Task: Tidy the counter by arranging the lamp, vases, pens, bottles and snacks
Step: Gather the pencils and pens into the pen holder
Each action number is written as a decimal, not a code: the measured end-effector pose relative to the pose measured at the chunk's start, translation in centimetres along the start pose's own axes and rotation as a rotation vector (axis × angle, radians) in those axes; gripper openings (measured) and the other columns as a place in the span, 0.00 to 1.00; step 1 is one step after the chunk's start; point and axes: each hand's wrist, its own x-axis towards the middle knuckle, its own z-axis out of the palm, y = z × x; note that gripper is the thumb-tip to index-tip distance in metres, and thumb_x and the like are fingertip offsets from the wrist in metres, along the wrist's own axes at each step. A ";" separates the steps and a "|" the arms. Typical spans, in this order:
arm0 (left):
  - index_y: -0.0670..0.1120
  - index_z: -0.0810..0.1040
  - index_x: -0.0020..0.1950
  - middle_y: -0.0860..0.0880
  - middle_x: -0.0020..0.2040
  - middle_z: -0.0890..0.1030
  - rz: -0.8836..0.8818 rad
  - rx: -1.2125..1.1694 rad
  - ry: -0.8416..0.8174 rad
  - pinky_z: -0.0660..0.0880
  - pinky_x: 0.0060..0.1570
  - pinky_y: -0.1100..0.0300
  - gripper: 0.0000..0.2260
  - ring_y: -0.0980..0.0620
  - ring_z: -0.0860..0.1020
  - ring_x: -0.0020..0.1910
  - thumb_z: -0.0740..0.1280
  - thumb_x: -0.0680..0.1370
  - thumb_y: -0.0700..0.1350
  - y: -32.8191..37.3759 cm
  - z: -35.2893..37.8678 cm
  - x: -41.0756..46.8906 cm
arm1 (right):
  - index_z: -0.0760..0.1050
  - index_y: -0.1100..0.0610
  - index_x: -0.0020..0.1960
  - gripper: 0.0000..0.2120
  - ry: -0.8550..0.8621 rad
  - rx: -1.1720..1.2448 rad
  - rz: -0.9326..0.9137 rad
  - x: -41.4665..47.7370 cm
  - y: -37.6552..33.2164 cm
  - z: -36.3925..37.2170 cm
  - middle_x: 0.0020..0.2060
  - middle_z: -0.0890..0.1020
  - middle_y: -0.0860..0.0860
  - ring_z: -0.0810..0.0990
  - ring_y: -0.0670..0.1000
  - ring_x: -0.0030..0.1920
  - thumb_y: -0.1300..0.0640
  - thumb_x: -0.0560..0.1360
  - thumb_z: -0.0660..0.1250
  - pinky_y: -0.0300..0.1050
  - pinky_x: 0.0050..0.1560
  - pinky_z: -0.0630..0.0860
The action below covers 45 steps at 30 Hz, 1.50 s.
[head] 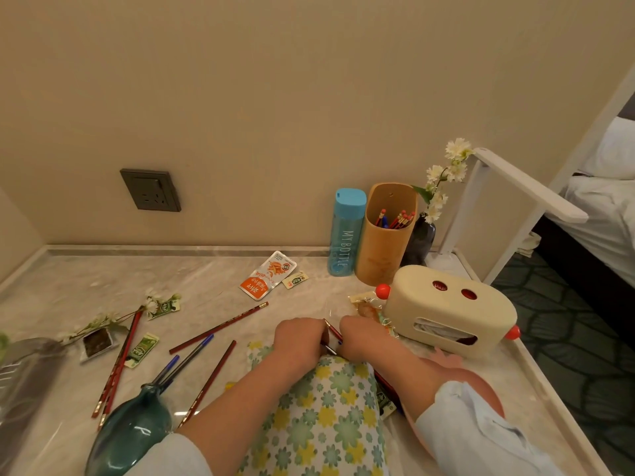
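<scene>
At the near edge of the worktop, a teal vase lies on its side, left of a floral cloth. Over the cloth, the left hand and right hand meet, fingers curled round a red pencil. Loose pencils lie to their left, a snack packet beyond, and the bottle and pen holder at the wall.

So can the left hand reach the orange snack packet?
Probably yes. The orange snack packet lies flat just beyond the left hand, with only bare counter between them. That hand seems to be gripping pencils, though, so it may have to let go first.
</scene>
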 end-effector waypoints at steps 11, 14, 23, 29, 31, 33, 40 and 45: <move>0.56 0.78 0.57 0.53 0.52 0.83 0.057 -0.177 0.152 0.75 0.48 0.56 0.09 0.51 0.79 0.51 0.64 0.78 0.52 -0.9 -0.7 0.5 | 0.79 0.60 0.52 0.10 0.106 0.323 -0.022 1.0 1.0 -0.2 0.49 0.82 0.56 0.79 0.55 0.49 0.58 0.78 0.61 0.47 0.47 0.75; 0.56 0.79 0.53 0.54 0.48 0.84 -0.018 -0.423 0.232 0.76 0.45 0.58 0.07 0.55 0.80 0.47 0.66 0.77 0.54 -0.3 -1.1 0.6 | 0.82 0.58 0.53 0.11 0.180 0.453 -0.052 1.4 0.9 -0.8 0.47 0.84 0.55 0.81 0.54 0.48 0.58 0.78 0.62 0.48 0.49 0.77; 0.50 0.70 0.53 0.48 0.44 0.83 -0.208 -1.197 0.319 0.80 0.50 0.47 0.14 0.53 0.83 0.42 0.72 0.74 0.39 0.1 -2.9 2.2 | 0.82 0.55 0.57 0.13 0.381 0.841 -0.148 1.1 0.4 -3.5 0.50 0.85 0.51 0.81 0.49 0.50 0.62 0.79 0.62 0.41 0.52 0.76; 0.45 0.78 0.57 0.48 0.45 0.84 -0.107 -1.327 0.414 0.81 0.46 0.54 0.09 0.52 0.83 0.45 0.67 0.77 0.37 -0.1 -6.1 3.1 | 0.83 0.52 0.56 0.12 0.517 0.984 -0.239 0.9 0.1 -6.4 0.47 0.86 0.48 0.83 0.47 0.49 0.62 0.78 0.64 0.45 0.53 0.80; 0.46 0.79 0.57 0.48 0.46 0.84 -0.075 -1.367 0.428 0.81 0.44 0.58 0.09 0.53 0.83 0.46 0.67 0.78 0.38 0.1 -7.5 3.3 | 0.84 0.51 0.54 0.12 0.564 1.019 -0.262 0.5 0.0 -7.6 0.45 0.86 0.46 0.84 0.46 0.47 0.62 0.78 0.65 0.43 0.51 0.81; 0.46 0.79 0.56 0.48 0.47 0.84 -0.040 -1.405 0.436 0.81 0.43 0.60 0.08 0.53 0.84 0.46 0.67 0.78 0.39 0.2 -9.1 3.6 | 0.83 0.52 0.55 0.11 0.596 1.049 -0.275 0.0 0.0 -9.0 0.43 0.85 0.45 0.84 0.45 0.45 0.62 0.78 0.66 0.38 0.48 0.80; 0.45 0.80 0.53 0.46 0.45 0.83 0.038 -1.405 0.525 0.82 0.45 0.54 0.07 0.49 0.83 0.46 0.71 0.76 0.42 1.5 -14.9 4.8 | 0.84 0.51 0.52 0.09 0.750 1.021 -0.344 -1.6 0.2 -14.1 0.43 0.85 0.44 0.84 0.42 0.45 0.60 0.76 0.69 0.35 0.43 0.80; 0.44 0.79 0.55 0.48 0.45 0.83 0.144 -1.358 0.606 0.82 0.44 0.55 0.09 0.51 0.83 0.46 0.70 0.76 0.43 3.0 -18.9 5.5 | 0.83 0.50 0.51 0.07 0.866 1.007 -0.369 -3.2 1.1 -18.2 0.39 0.85 0.43 0.84 0.41 0.41 0.59 0.75 0.71 0.33 0.40 0.79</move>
